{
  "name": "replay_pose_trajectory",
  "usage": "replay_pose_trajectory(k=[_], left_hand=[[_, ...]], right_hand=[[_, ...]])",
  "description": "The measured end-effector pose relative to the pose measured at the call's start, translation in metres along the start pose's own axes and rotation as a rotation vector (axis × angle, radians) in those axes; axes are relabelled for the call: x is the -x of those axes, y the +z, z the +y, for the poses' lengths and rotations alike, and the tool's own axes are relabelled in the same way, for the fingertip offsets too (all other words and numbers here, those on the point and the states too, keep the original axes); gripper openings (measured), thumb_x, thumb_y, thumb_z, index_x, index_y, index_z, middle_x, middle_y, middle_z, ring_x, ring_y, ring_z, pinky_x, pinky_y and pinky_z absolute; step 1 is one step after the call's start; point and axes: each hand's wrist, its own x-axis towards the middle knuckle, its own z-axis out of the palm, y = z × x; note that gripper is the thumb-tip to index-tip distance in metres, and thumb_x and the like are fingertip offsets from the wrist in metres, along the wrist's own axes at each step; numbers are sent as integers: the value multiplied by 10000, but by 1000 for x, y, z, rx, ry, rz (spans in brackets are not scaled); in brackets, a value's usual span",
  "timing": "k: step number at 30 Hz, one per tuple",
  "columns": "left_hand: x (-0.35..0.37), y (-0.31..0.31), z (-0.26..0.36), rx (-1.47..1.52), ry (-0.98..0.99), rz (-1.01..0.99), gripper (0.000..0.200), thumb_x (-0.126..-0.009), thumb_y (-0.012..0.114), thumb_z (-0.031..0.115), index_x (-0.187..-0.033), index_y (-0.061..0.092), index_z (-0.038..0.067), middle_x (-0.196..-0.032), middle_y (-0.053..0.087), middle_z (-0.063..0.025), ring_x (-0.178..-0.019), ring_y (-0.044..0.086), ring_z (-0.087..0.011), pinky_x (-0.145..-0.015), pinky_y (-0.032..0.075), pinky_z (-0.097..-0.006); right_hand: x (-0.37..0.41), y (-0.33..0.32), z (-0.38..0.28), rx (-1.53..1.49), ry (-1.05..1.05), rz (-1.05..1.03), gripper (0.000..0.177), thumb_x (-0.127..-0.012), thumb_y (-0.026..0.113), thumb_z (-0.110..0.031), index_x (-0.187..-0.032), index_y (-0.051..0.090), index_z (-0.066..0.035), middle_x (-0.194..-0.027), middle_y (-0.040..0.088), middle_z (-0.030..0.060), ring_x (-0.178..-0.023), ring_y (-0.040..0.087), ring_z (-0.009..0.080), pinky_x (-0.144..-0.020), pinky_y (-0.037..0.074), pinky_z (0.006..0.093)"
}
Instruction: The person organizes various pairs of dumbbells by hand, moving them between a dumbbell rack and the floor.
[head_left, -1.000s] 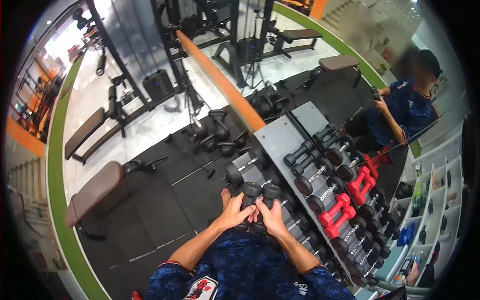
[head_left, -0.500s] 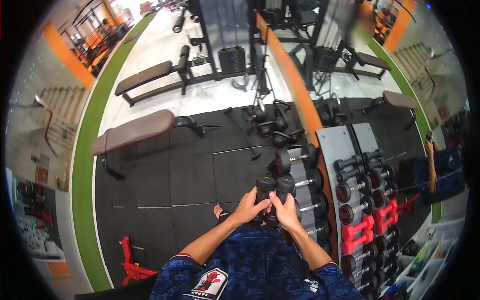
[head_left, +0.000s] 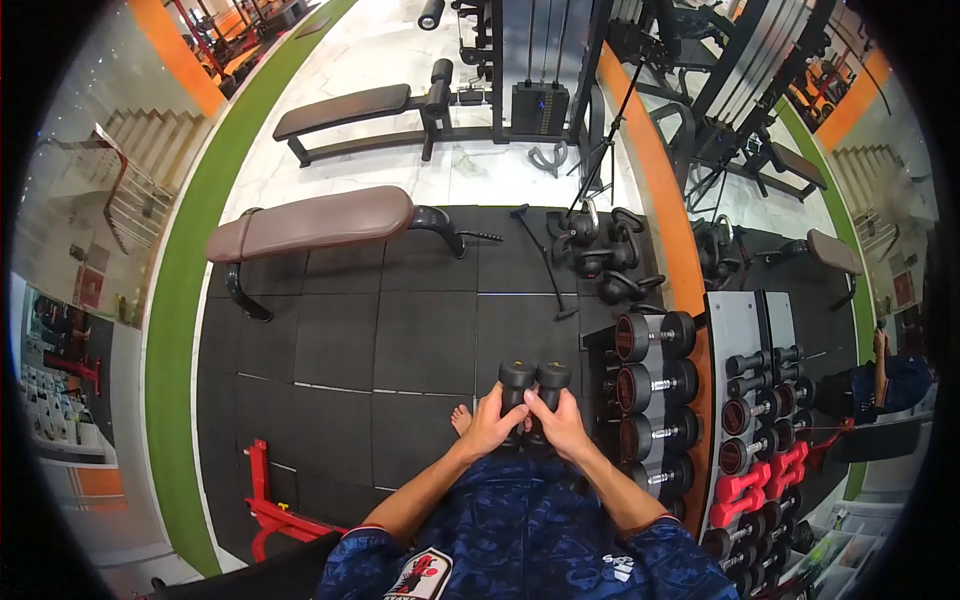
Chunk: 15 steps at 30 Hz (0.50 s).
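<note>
Two small black dumbbells are held side by side in front of my body, close together and pointing away from me. My left hand (head_left: 490, 420) is wrapped round the left dumbbell (head_left: 516, 374). Round the right dumbbell (head_left: 553, 374) my right hand (head_left: 560, 422) is closed. The thumbs nearly meet between the two handles. The near ends of both dumbbells are mostly hidden by my hands and shirt. A bare foot (head_left: 461, 419) shows on the floor left of my hands.
Right of me stands a rack of larger dumbbells (head_left: 655, 384) before a mirror (head_left: 750, 310). A brown padded bench (head_left: 320, 222) is ahead to the left. Kettlebells (head_left: 605, 255) and a tripod (head_left: 610, 125) stand ahead right. A red metal frame (head_left: 268, 505) lies at lower left.
The view has turned, so the bench, kettlebells and rack sit further right in it. Both hands keep hold of the dumbbells, still side by side.
</note>
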Motion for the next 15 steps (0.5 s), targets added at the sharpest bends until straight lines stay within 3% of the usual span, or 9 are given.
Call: replay_pose_trajectory(k=[4, 9, 12, 13, 15], left_hand=[[-17, -28, -10, 75, -35, -60, 288, -908, 526, 142, -1150, 483, -9, -785, 631, -80, -683, 612, -134, -636, 486, -286], [-47, -31, -16, -165, -159, -74, 427, -980, 388, 392, -1109, 467, -8, -766, 638, -122, -679, 635, -221, -634, 488, -339], [-73, -20, -31, -153, -147, -75, 414, -980, 390, 387, -1094, 467, -3, -807, 644, -140, -729, 641, -253, -674, 487, -356], [-81, -17, -40, -205, -165, -48, 426, -980, 382, 401, -1103, 454, 0, -877, 643, -182, -826, 637, -328, -743, 474, -399], [-95, -9, -58, -279, -167, -2, 387, -997, 363, 359, -1141, 441, 9, -846, 636, -126, -804, 608, -235, -772, 458, -349]], right_hand=[[-15, 14, 13, -5, 19, 95, 128, -926, 576, -134, -920, 489, -40, -727, 548, 41, -595, 549, 124, -545, 465, 270], [-40, -1, 18, 11, 17, 114, 115, -943, 547, -142, -928, 492, -42, -730, 550, 41, -607, 551, 134, -563, 467, 277], [-58, -23, 9, 53, 38, 124, 120, -946, 539, -155, -938, 496, -43, -729, 551, 39, -615, 551, 136, -578, 462, 280], [-65, -32, 5, 78, 58, 116, 125, -943, 543, -158, -940, 496, -43, -729, 551, 40, -616, 552, 136, -579, 461, 280], [-91, -60, 21, 143, 52, 100, 140, -932, 559, -165, -952, 495, -42, -727, 553, 42, -619, 555, 136, -580, 457, 279]])
